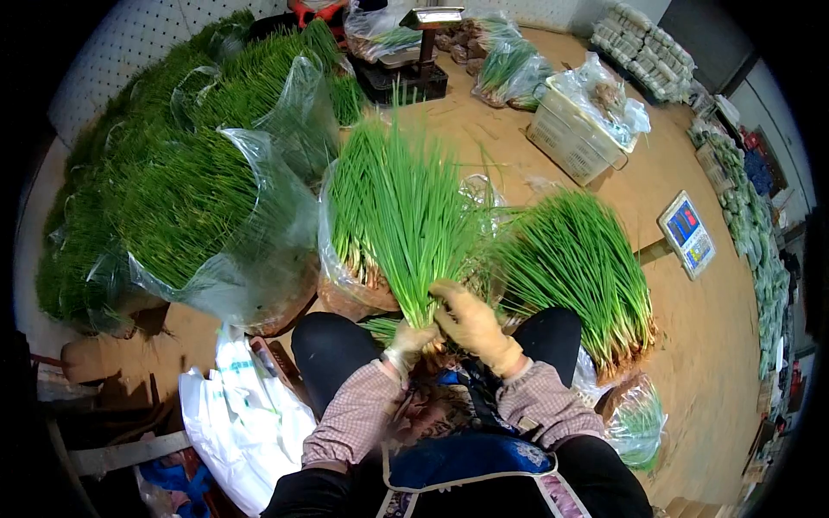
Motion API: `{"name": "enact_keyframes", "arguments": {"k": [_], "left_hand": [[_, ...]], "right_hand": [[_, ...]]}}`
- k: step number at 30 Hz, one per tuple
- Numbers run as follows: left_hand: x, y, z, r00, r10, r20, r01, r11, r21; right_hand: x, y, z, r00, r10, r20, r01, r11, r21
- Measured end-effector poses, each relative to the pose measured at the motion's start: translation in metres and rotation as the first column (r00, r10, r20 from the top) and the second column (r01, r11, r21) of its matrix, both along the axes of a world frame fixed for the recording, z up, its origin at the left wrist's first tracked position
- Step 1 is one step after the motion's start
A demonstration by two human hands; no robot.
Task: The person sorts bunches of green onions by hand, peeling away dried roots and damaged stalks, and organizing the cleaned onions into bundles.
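Observation:
My left hand, in a pale glove, is closed around the lower stalks of a bunch of spring onions. The bunch stands upright before me, its green leaves fanning out at the top. My right hand, in a yellowish glove, is at the right side of the same bunch, its fingers curled against the stalks just above the left hand. Behind the bunch, an open plastic bag of spring onions stands on the left. A large pile of spring onions lies by my right knee, white ends toward me.
Large clear bags of spring onions crowd the left. A crate with plastic bags stands ahead right, near a digital scale display. Another scale is at the back. White plastic bags lie by my left leg. Packed bundles are stacked far right.

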State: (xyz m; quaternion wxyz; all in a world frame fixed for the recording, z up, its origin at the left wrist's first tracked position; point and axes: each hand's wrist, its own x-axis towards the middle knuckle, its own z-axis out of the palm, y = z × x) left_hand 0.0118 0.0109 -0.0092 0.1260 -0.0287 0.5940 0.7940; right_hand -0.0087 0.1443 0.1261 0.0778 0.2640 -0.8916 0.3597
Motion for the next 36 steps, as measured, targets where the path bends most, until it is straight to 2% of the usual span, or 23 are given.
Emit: {"name": "enact_keyframes", "arguments": {"k": [2,4,6,8,9,10,12,13,14,16,17,18,19,20,21,22,23,24,26,27,31,33,36], "left_hand": [[0.001,0.002,0.005,0.999,0.032,-0.018,-0.032,0.999,0.009],[0.003,0.002,0.004,0.996,0.025,0.08,-0.027,0.999,0.031],[0.006,0.003,0.004,0.999,0.043,0.026,-0.044,0.998,0.054],[0.008,0.004,0.01,0.987,0.064,0.145,-0.077,0.993,0.086],[0.012,0.006,0.016,0.975,0.124,0.187,-0.119,0.992,-0.039],[0.011,0.007,0.005,0.975,0.128,0.182,-0.124,0.992,-0.034],[0.006,0.007,-0.031,0.992,0.007,0.127,-0.021,0.994,0.11],[0.005,0.003,-0.035,0.997,-0.069,0.043,0.057,0.973,0.225],[0.005,0.003,-0.031,0.997,-0.071,0.035,0.061,0.971,0.23],[0.009,0.007,-0.024,0.992,-0.041,0.12,0.03,0.995,0.095],[0.006,0.012,-0.041,0.992,-0.002,0.122,-0.018,0.987,0.162],[0.004,0.017,-0.058,0.991,0.035,0.126,-0.063,0.972,0.228],[0.009,0.013,-0.037,1.0,0.005,0.008,-0.004,0.994,-0.114],[0.013,0.009,-0.012,0.993,-0.061,-0.096,0.012,0.894,-0.447],[0.014,0.012,0.015,0.997,0.017,-0.078,-0.026,0.993,-0.117],[0.014,0.01,0.027,0.997,0.011,-0.081,-0.021,0.993,-0.118],[0.014,0.008,0.034,0.997,0.002,-0.078,-0.01,0.995,-0.104],[0.014,0.006,0.041,0.997,-0.005,-0.074,-0.001,0.996,-0.09],[0.015,0.002,0.059,0.997,-0.015,-0.077,0.006,0.993,-0.118],[0.015,0.002,0.063,0.997,-0.022,-0.079,0.01,0.99,-0.143],[0.014,0.004,0.044,0.99,-0.042,-0.137,0.023,0.99,-0.138],[0.013,0.006,0.051,0.998,-0.059,-0.03,0.063,0.984,0.168],[0.014,0.009,0.055,0.999,-0.042,-0.018,0.044,0.982,0.183]], "right_hand": [[-0.006,-0.005,-0.016,0.999,0.024,0.028,-0.024,1.0,0.006],[-0.011,-0.008,-0.022,0.997,0.057,0.045,-0.064,0.979,0.193],[-0.014,-0.008,-0.015,0.995,0.083,0.062,-0.095,0.97,0.222],[-0.021,-0.003,-0.026,1.0,0.019,-0.008,-0.017,0.97,0.243],[-0.029,0.002,-0.033,0.991,-0.039,-0.124,0.061,0.983,0.174],[-0.038,0.007,-0.03,0.988,-0.106,-0.11,0.123,0.98,0.156],[-0.062,0.021,-0.028,0.972,-0.207,-0.114,0.215,0.975,0.061],[-0.072,0.024,-0.015,0.951,-0.243,-0.193,0.251,0.968,0.019],[-0.082,0.025,0.004,0.921,-0.28,-0.269,0.284,0.959,-0.026],[-0.103,0.027,0.037,0.922,-0.288,-0.26,0.268,0.957,-0.11],[-0.109,0.022,0.06,0.919,-0.291,-0.265,0.273,0.956,-0.105],[-0.112,0.012,0.085,0.945,-0.209,-0.252,0.169,0.97,-0.174],[-0.118,0.003,0.098,0.961,-0.126,-0.246,0.064,0.968,-0.243],[-0.125,-0.005,0.101,0.959,-0.133,-0.25,0.071,0.968,-0.242],[-0.132,-0.013,0.103,0.963,-0.07,-0.261,0.031,0.988,-0.15],[-0.137,-0.018,0.105,0.965,-0.006,-0.264,-0.01,0.998,-0.058],[-0.141,-0.02,0.109,0.957,-0.032,-0.29,0.09,0.978,0.188],[-0.152,-0.016,0.101,0.956,-0.036,-0.291,0.093,0.978,0.187],[-0.174,-0.003,0.083,0.884,-0.165,-0.438,0.339,0.872,0.354],[-0.176,0.005,0.082,0.907,-0.232,-0.353,0.366,0.849,0.382],[-0.173,0.021,0.082,0.889,-0.226,-0.399,0.401,0.805,0.438],[-0.174,0.025,0.087,0.897,-0.162,-0.412,0.362,0.804,0.472],[-0.18,0.029,0.094,0.896,-0.069,-0.439,0.282,0.853,0.44]]}}
